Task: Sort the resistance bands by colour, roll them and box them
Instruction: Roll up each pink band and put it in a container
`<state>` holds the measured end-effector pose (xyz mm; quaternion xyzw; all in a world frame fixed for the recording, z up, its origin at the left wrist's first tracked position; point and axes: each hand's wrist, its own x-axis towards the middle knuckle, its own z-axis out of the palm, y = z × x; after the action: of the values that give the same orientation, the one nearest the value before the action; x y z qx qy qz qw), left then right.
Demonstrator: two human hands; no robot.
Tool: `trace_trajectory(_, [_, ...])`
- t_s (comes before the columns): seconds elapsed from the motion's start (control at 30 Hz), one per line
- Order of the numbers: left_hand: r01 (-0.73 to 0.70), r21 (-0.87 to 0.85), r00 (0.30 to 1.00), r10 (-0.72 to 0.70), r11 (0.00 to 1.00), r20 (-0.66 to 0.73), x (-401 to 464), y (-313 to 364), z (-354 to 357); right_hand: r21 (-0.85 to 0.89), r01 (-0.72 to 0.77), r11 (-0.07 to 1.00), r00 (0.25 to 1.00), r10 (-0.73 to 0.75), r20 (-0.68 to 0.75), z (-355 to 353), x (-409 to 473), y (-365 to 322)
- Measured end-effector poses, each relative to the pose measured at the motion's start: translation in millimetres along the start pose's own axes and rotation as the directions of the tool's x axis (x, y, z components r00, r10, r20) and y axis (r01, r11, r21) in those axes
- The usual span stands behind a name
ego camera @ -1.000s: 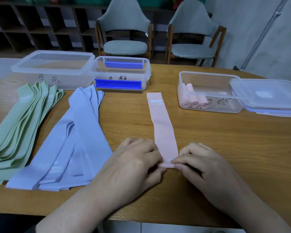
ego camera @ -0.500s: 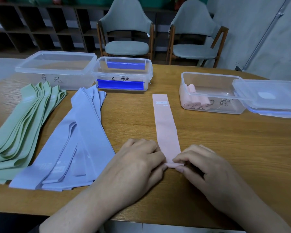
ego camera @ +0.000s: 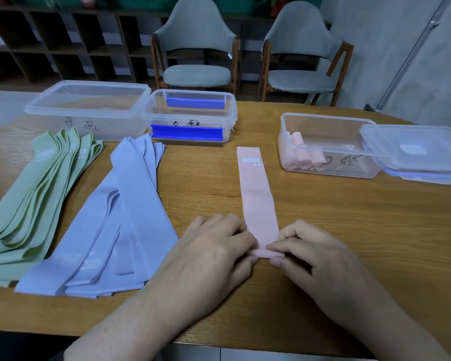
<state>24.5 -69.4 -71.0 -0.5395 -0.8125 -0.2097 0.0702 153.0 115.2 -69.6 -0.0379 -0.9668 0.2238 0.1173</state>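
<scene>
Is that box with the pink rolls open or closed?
Open: the pink-roll box has no lid on top; its lid leans against its right side.

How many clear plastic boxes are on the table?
3: a large lidded clear plastic box far left, a smaller blue-clipped one beside it, an open one at right holding pink rolls, its lid propped alongside.

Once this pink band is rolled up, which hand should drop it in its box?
Probably the right hand: the open box of pink rolls stands on its side of the pink band, while the left hand would have to cross over.
</scene>
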Motion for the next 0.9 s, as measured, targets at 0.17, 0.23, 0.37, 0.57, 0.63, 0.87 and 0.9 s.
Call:
trace_trajectory(0.17, [-0.022, 0.014, 0.999, 0.023, 1.000, -0.040, -1.4, 0.5, 0.7, -0.048, 0.056, 0.997, 0.998, -0.056, -0.004, -0.3, 1.0, -3.2])
trace_trajectory(0.23, [-0.018, 0.006, 0.999, 0.018, 1.000, -0.043, -1.5, 0.0, 0.5, -0.047, 0.044, 0.998, 0.999, -0.044, -0.006, -0.3, 1.7, -2.6])
trace_trajectory(0.37, [-0.003, -0.010, 1.000, 0.002, 1.000, -0.021, -0.6, 0.1, -0.6, -0.026, 0.040, 0.999, 0.999, -0.041, -0.027, 0.8, 3.6, 0.8])
trace_trajectory(0.57, [0.033, -0.014, 0.999, -0.033, 0.999, -0.009, 0.8, -1.0, -0.1, -0.030, 0.035, 0.999, 0.998, -0.037, -0.046, 1.2, 6.0, 1.4])
trace_trajectory(0.63, [0.038, -0.016, 0.999, -0.038, 0.999, 0.003, 0.6, -1.4, -0.6, -0.046, 0.039, 0.998, 0.998, -0.041, -0.045, 2.0, 6.6, 2.1])
trace_trajectory(0.87, [0.037, 0.002, 0.999, -0.037, 0.999, -0.022, -0.1, -1.2, 0.7, -0.067, 0.079, 0.995, 0.995, -0.083, -0.058, 4.8, 7.8, 1.7])
trace_trajectory(0.9, [0.034, 0.006, 0.999, -0.033, 0.999, -0.027, -0.1, -1.4, 0.8, -0.060, 0.080, 0.995, 0.995, -0.083, -0.059, 4.7, 7.3, 1.9])
